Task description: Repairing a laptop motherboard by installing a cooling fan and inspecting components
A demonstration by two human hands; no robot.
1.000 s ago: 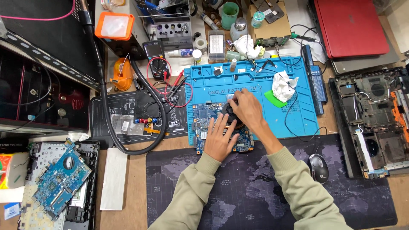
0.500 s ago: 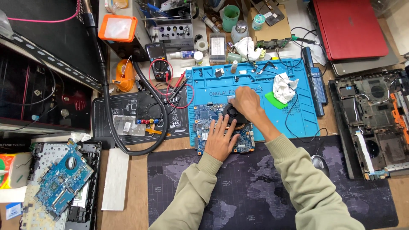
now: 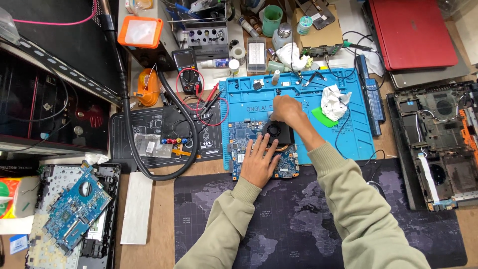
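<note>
A blue laptop circuit board (image 3: 240, 135) lies at the near edge of the blue work mat (image 3: 356, 142). My left hand (image 3: 260, 162) rests flat on the board, fingers spread, pressing it down. A black cooling fan (image 3: 277, 131) with a copper pipe sits on the board. My right hand (image 3: 288, 109) is closed over the fan's far edge, gripping it. Both sleeves are olive green.
A crumpled white tissue (image 3: 334, 100) and green pick (image 3: 323, 116) lie on the mat's right. A multimeter (image 3: 188, 78) with red leads and a black hose (image 3: 149, 172) are left. An opened laptop chassis (image 3: 438, 144) sits right, a red laptop (image 3: 412, 31) behind, another board (image 3: 74, 209) lower left.
The view has shifted slightly. My right hand has moved a little up over the fan's far edge; my left hand stays flat on the board.
</note>
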